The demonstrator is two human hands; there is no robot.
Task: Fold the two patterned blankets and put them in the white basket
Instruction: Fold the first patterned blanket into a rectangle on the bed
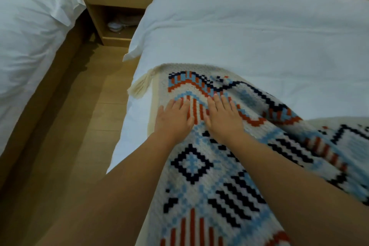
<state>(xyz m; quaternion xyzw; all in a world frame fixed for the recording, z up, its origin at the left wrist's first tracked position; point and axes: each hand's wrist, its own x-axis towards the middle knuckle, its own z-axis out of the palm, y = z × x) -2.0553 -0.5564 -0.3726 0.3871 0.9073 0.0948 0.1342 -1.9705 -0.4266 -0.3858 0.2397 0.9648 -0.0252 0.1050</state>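
The blanket (209,166) is spread on the bed (249,36). The left hand (173,120) and right hand (223,118) are pressed flat on it, fingers straight, side by side; nothing is gripped.

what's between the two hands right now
Only a narrow strip of the blanket, red and cream stripes, lies between the left hand and the right hand, as the head view shows.
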